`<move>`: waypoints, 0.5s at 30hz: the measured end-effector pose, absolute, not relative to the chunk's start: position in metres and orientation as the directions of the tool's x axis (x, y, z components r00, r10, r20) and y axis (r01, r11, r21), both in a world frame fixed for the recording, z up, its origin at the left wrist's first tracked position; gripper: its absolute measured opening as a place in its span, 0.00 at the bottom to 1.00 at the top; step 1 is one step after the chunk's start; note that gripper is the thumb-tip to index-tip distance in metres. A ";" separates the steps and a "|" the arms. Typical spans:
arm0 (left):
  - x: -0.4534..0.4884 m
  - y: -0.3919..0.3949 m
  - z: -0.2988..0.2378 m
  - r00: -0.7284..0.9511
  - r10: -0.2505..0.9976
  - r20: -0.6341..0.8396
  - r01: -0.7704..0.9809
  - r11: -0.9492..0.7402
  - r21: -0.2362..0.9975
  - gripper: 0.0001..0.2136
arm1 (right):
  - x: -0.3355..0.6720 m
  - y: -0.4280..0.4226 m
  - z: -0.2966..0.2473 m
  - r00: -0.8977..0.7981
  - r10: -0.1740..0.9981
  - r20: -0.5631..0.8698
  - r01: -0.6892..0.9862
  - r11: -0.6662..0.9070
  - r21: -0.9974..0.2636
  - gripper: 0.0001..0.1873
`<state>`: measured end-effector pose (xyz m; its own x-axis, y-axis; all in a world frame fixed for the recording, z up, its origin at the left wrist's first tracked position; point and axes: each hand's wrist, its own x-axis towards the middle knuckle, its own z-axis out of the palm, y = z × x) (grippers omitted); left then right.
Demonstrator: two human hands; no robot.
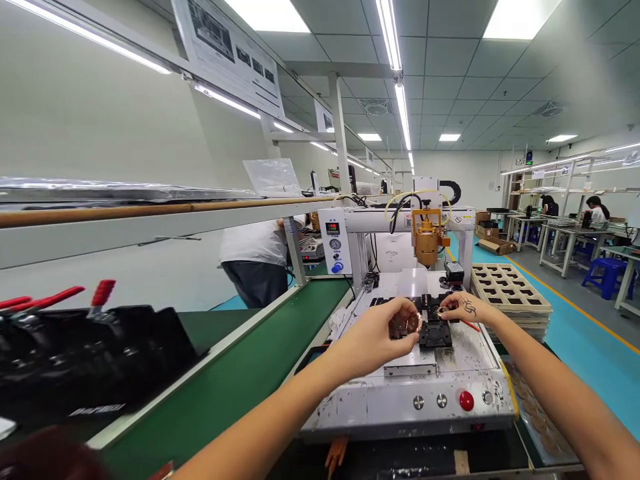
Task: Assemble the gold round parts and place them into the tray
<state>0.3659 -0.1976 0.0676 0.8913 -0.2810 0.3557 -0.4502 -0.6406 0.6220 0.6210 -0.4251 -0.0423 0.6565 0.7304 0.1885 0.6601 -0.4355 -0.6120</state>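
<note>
A white bench-top machine [400, 393] with a brass-coloured head [427, 243] stands before me. On its bed sits a black fixture [436, 335]. My left hand [383, 330] is at the fixture's left side, thumb and fingers curled round a small, shiny, coppery round piece [414, 324]. At the fixture's upper right, my right hand [463, 308] has its fingertips pinched together on a small part too tiny to name. Part of the fixture is hidden behind my left fingers.
A green conveyor belt [280, 347] runs along the left, beside black fixtures with red-handled clamps [104, 293]. Stacked trays with cutouts [510, 287] stand right. A red button [466, 400] is on the machine's front. A person [255, 257] bends over beyond the belt.
</note>
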 end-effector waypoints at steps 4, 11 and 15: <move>0.333 -0.182 0.059 0.899 -0.208 0.386 -0.416 -0.682 0.601 0.08 | 0.618 -0.426 -0.047 0.647 0.727 0.231 0.708 -0.460 -0.535 0.13; 0.304 -0.180 0.023 0.883 -0.128 0.453 -0.403 -0.702 0.587 0.11 | 0.608 -0.420 -0.047 0.662 0.624 0.415 0.749 -0.526 -0.403 0.09; 0.293 -0.196 -0.018 0.866 -0.138 0.481 -0.443 -0.657 0.610 0.14 | 0.567 -0.436 -0.053 0.660 0.489 0.570 0.742 -0.541 -0.396 0.16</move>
